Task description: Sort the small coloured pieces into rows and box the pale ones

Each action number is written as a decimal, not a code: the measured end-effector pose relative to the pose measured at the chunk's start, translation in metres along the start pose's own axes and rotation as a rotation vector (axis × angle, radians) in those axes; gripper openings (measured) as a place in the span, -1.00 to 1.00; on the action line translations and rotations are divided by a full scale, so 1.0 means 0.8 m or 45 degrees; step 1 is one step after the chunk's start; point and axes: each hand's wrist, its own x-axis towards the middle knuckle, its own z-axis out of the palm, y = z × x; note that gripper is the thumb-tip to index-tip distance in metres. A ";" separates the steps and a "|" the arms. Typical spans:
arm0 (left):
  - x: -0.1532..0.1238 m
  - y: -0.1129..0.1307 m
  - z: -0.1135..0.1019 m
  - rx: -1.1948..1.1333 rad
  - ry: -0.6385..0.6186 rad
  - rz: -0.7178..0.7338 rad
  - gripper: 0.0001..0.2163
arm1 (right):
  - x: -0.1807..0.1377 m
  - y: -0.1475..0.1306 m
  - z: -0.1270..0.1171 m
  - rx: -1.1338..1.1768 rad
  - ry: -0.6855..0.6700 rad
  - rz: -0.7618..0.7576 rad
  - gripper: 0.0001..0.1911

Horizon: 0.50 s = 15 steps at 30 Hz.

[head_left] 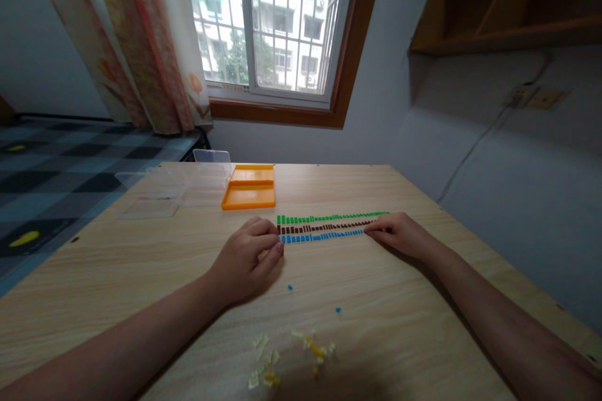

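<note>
Three rows of small beads lie across the wooden table (423,338): a green row (332,217), a brown row (324,226) and a blue row (322,236). My left hand (247,257) rests curled at the left ends of the rows, fingertips pressed against the blue and brown rows. My right hand (399,233) lies at the right ends, fingers together and pushing on the blue row's end. Neither hand visibly holds anything.
Two loose blue beads (290,287) lie nearer me, with a scatter of yellow and pale beads (286,357) at the front. An orange tray (249,187) and clear plastic box parts (174,188) sit at the back left. A bed is on the left, a wall on the right.
</note>
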 end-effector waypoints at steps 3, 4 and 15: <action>0.000 0.000 0.001 0.002 -0.001 -0.005 -0.68 | 0.000 0.000 0.001 0.003 0.007 -0.006 -0.74; 0.000 0.000 0.001 0.001 -0.004 -0.007 -0.68 | 0.000 0.000 0.001 0.005 0.008 -0.008 -0.73; -0.002 -0.002 0.002 -0.090 -0.054 -0.008 -0.68 | -0.005 -0.021 0.000 0.020 0.122 -0.023 -0.72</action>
